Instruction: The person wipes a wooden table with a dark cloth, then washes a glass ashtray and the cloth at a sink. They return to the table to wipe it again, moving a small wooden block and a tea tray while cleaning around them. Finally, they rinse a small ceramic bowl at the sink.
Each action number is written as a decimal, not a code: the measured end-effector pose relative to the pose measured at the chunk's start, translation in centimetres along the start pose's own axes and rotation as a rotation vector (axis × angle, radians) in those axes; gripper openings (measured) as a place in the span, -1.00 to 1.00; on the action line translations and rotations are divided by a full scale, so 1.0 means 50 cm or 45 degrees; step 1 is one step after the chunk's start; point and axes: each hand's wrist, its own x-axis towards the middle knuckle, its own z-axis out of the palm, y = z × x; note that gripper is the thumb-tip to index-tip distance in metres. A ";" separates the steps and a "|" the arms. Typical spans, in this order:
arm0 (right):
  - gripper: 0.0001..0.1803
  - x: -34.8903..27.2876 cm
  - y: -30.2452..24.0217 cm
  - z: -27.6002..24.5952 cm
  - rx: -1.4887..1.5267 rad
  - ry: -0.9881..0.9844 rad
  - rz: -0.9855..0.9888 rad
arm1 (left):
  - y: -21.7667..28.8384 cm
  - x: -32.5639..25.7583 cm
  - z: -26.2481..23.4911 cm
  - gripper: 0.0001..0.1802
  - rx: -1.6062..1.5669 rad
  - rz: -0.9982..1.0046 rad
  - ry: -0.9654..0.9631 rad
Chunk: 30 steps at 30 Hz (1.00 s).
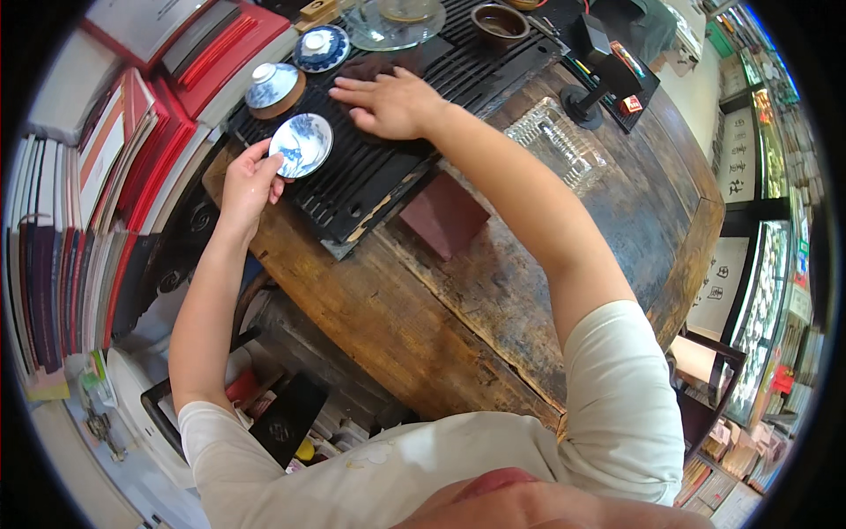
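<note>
My left hand (251,187) pinches the near rim of a small blue-and-white porcelain dish (304,144), holding it tilted above the left end of a black slatted tea tray (357,198). Over the tray, my right hand (397,104) lies flat with fingers stretched to the left. A dark brown cloth (381,63) shows just beyond its fingers; how much lies under the palm is hidden. Beside the left hand sits a blue-and-white bowl, upside down (269,85), with a brown band round its lower part. Farther back is a blue-patterned lid (321,46).
A glass dish (397,33) and a brown bowl (500,24) stand at the tray's back. On the wooden table (370,309) lie a dark red square block (443,216) and a ribbed clear glass tray (560,145). Stacked books (141,150) crowd the left; a black stand (604,79) is at right.
</note>
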 end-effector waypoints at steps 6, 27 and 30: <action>-0.42 -0.080 0.119 -0.040 -0.130 0.052 0.129 | -0.013 0.017 0.010 -0.60 0.188 -0.008 0.000; -0.42 -0.208 0.209 -0.061 -0.092 0.110 0.107 | 0.218 0.340 0.575 0.26 1.006 0.494 0.246; -0.43 -0.204 0.208 -0.063 -0.097 0.159 0.062 | 0.243 0.309 0.581 0.29 1.375 0.686 0.258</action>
